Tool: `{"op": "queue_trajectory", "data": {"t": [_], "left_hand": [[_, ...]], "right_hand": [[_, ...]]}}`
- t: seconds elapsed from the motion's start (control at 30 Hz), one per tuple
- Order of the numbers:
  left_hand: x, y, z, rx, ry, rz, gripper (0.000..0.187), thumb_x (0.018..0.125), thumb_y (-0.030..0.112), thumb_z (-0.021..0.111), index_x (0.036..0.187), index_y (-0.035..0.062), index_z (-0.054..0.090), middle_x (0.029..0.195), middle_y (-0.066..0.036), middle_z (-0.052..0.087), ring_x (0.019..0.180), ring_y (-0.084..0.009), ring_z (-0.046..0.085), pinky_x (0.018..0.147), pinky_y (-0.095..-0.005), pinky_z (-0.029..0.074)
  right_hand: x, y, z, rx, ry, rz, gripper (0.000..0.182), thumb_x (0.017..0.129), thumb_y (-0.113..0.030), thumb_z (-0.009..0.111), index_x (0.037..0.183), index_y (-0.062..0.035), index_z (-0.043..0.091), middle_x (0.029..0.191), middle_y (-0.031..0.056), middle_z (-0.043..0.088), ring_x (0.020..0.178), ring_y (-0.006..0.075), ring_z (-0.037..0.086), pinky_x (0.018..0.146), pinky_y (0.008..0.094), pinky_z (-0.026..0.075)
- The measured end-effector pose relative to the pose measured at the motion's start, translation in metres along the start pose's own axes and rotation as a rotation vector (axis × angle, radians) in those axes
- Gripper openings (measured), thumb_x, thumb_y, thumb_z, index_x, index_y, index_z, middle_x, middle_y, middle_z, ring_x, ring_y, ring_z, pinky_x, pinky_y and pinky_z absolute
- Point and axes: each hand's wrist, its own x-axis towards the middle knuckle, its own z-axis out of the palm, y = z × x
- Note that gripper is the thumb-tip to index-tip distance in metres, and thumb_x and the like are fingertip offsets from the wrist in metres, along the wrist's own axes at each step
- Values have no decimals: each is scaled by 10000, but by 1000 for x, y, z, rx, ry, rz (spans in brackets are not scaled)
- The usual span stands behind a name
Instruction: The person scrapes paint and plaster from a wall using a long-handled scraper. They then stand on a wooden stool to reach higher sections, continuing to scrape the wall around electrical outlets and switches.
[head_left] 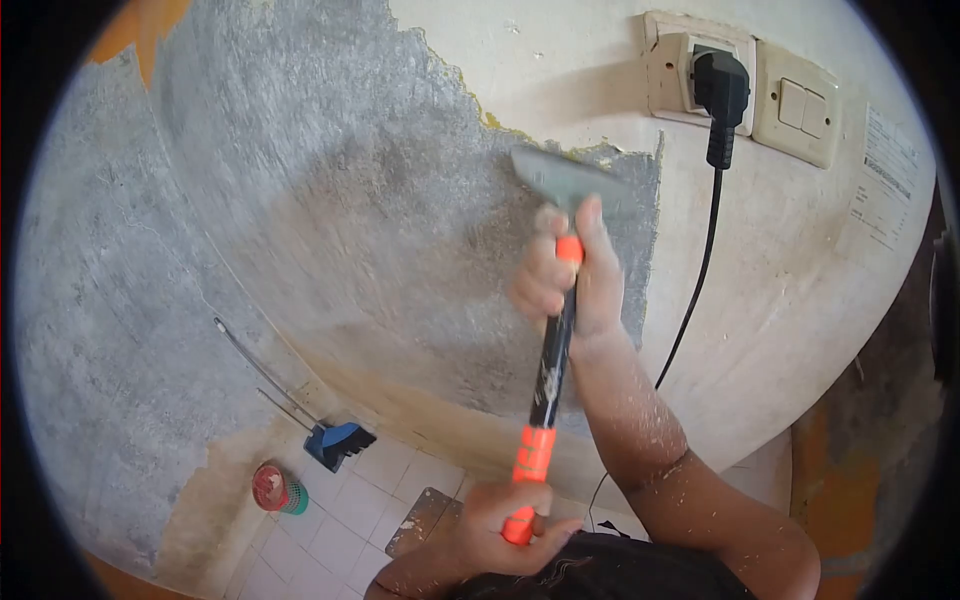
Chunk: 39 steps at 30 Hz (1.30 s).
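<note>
I see the curved-looking wall (380,260) filling most of my view around both hands: rough, mottled grey to the left of the right hand (565,265), smooth cream paint above and to its right, with a ragged, yellowish edge between. Pale square tiles (345,520) show beyond the left hand (508,528), to its left.

Next in size is the long scraper (547,380), slanting up between my hands. Its shaft is black, scuffed with pale marks, with bright orange sections at both ends; its broad, flat grey blade is blurred, set over the grey patch just below the paint edge. I cannot tell whether it touches. My right hand is closed around the upper shaft, thumb extended towards the blade; my left is curled around the orange lower end, thumb outstretched. Pale flecks dot the right forearm (635,410).

A thin black cable (705,270) hangs right of the right hand from a rounded plug (720,85) in a cream socket (660,75), beside a squarish double switch (798,105). Left of the left hand stands a round red-and-green container (278,488).
</note>
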Motion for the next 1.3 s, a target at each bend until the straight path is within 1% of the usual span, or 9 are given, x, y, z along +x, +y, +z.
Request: {"op": "queue_trajectory", "data": {"t": [0.13,0.2,0.37,0.47,0.5,0.87,1.03,1.1,1.3], "left_hand": [[-3,1,4,44,-88,-102,278,685,70,731,687,77,453,492,-7,416,397,-71,378,379,-217,311],[12,7,-5,122,30,-7,372,678,28,716,534,94,379,435,3,423,368,-85,372,367,-233,285],[12,16,-3,59,80,-6,399,673,80,727,522,92,358,428,-14,404,366,-89,369,361,-228,281],[7,14,3,126,-57,27,282,676,66,730,669,79,448,471,0,415,395,-74,370,390,-210,313],[8,8,5,4,28,-34,401,657,35,732,523,99,360,436,7,395,357,-71,356,361,-212,278],[9,7,7,109,46,-30,379,657,60,732,516,96,381,423,-11,431,359,-86,395,365,-224,314],[18,6,-2,105,110,48,365,652,45,735,554,84,385,425,1,421,363,-76,387,367,-219,317],[-1,-3,4,27,-8,2,263,684,56,728,692,75,466,466,5,410,390,-70,397,390,-215,326],[9,3,3,108,-26,48,272,678,56,731,697,73,461,460,-5,420,390,-86,409,388,-220,327]], "right_hand": [[-10,4,-16,-64,20,70,402,907,-542,277,840,-169,412,494,-41,342,394,113,343,405,243,299],[12,-4,-2,-80,-25,50,410,902,-549,284,842,-164,411,494,-38,336,395,116,342,409,246,305],[9,1,1,-23,25,56,428,890,-568,296,841,-161,419,494,-36,336,397,115,344,416,248,306],[-3,1,-9,-65,2,93,432,887,-575,294,838,-164,421,496,-37,346,400,112,354,418,244,308],[7,-1,-5,-64,4,88,435,887,-577,288,836,-165,419,496,-35,358,399,113,365,412,243,307],[4,2,-7,-161,106,80,432,893,-559,302,848,-146,423,491,-23,359,386,118,360,393,244,307],[16,-3,10,-96,91,21,420,905,-540,286,863,-142,417,497,-20,357,389,114,356,393,232,306],[-5,0,-2,-68,116,22,417,908,-537,279,861,-148,418,496,-22,351,390,114,354,392,234,307],[-1,-6,-2,-124,55,19,429,902,-556,259,848,-160,413,500,-31,352,398,113,351,396,236,301]]}}
